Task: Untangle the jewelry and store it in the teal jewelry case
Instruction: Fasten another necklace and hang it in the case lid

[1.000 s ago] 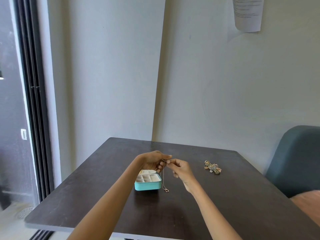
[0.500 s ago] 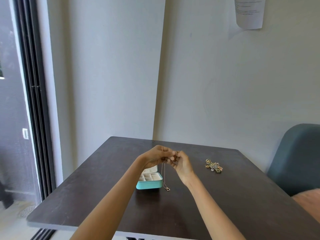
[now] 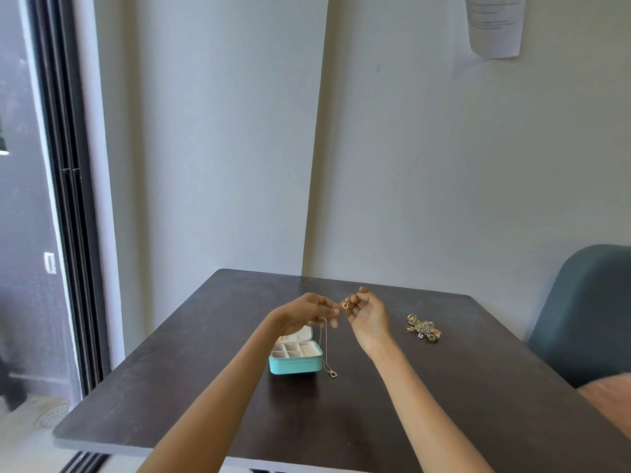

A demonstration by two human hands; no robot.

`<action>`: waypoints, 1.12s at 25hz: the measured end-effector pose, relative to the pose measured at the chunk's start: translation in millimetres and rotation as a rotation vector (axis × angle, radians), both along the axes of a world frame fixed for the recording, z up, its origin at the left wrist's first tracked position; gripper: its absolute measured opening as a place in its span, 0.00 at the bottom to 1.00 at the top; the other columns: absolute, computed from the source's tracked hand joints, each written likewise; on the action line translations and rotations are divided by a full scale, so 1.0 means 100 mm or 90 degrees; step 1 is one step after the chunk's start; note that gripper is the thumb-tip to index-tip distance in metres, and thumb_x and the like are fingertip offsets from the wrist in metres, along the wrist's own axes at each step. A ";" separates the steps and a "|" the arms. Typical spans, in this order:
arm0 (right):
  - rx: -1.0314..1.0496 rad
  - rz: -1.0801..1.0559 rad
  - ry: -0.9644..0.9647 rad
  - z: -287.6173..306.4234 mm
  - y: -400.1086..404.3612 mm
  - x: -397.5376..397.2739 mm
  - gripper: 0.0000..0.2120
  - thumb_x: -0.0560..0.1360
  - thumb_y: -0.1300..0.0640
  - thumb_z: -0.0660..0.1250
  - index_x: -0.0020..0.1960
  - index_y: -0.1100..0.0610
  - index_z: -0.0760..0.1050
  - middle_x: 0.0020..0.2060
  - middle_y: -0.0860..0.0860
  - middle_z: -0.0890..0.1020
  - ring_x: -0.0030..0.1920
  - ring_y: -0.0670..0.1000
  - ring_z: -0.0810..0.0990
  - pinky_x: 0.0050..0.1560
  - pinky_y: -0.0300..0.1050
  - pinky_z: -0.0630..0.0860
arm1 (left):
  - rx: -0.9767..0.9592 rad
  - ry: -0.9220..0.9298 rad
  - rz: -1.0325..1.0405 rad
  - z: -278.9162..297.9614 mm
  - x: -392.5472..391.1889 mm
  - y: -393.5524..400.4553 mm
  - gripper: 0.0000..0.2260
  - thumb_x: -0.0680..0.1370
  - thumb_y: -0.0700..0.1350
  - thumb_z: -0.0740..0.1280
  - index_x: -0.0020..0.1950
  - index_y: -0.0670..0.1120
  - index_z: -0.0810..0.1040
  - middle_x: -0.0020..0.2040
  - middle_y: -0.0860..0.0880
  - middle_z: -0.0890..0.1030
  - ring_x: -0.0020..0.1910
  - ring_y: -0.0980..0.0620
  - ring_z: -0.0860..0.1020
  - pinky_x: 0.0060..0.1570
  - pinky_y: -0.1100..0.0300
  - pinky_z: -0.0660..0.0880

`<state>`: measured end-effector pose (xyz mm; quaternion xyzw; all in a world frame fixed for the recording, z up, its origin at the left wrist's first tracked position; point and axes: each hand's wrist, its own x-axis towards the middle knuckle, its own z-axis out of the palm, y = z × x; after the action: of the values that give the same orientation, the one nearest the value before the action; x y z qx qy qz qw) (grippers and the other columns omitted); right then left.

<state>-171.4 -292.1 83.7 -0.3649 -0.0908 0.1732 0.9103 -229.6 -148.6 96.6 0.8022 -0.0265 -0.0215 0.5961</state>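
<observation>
Separating a small gold ring (image 3: pixel 345 305) from a thin chain necklace (image 3: pixel 325 346), both hands raised over the dark table (image 3: pixel 375 421). Left hand (image 3: pixel 307 310) has fingers curled, pinching the top of the necklace, which hangs down with its pendant (image 3: pixel 333 373) touching or just above the tabletop, just beside the case's right side. Right hand (image 3: pixel 370 314) has fingertips closed on the ring, held between the two hands. Whether ring and chain are still linked is too small to tell. To do this step well, judgement: keep the chain slack near the ring, don't pull the hands apart hard, work the ring off along the chain, keep the pendant low so it doesn't swing and re-knot. Count: one teal jewelry case (image 3: pixel 295 365), lid open, cream compartments visible, contents unclear; one necklace in hand; one ring in hand; one tangled pile of jewelry (image 3: pixel 423 328) right of the hands, well apart from the case, pieces uncountable.
</observation>
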 end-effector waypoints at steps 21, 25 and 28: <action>-0.320 0.172 -0.212 -0.32 -0.08 -0.07 0.12 0.76 0.66 0.59 0.55 0.60 0.77 0.39 0.51 0.81 0.35 0.47 0.75 0.38 0.40 0.73 | 0.228 -0.048 0.083 0.26 0.20 0.09 0.09 0.77 0.40 0.67 0.50 0.35 0.81 0.30 0.51 0.77 0.28 0.58 0.71 0.33 0.69 0.71; -0.381 0.133 -0.239 -0.27 -0.05 -0.01 0.11 0.76 0.63 0.61 0.56 0.59 0.78 0.36 0.48 0.75 0.34 0.45 0.70 0.34 0.38 0.68 | 0.373 -0.034 0.067 0.34 0.28 0.06 0.10 0.75 0.40 0.68 0.51 0.35 0.82 0.29 0.52 0.77 0.27 0.57 0.71 0.34 0.67 0.71; -0.538 0.072 -0.344 -0.18 -0.07 -0.01 0.06 0.77 0.58 0.65 0.50 0.54 0.80 0.38 0.47 0.76 0.35 0.44 0.68 0.35 0.35 0.66 | 0.418 -0.022 0.062 0.36 0.27 0.05 0.09 0.74 0.40 0.69 0.50 0.36 0.83 0.29 0.53 0.78 0.28 0.57 0.71 0.35 0.65 0.70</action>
<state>-172.7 -299.6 66.0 -0.7276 -0.2648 0.1430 0.6164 -202.2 -143.2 133.0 0.9521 0.0101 0.0133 0.3054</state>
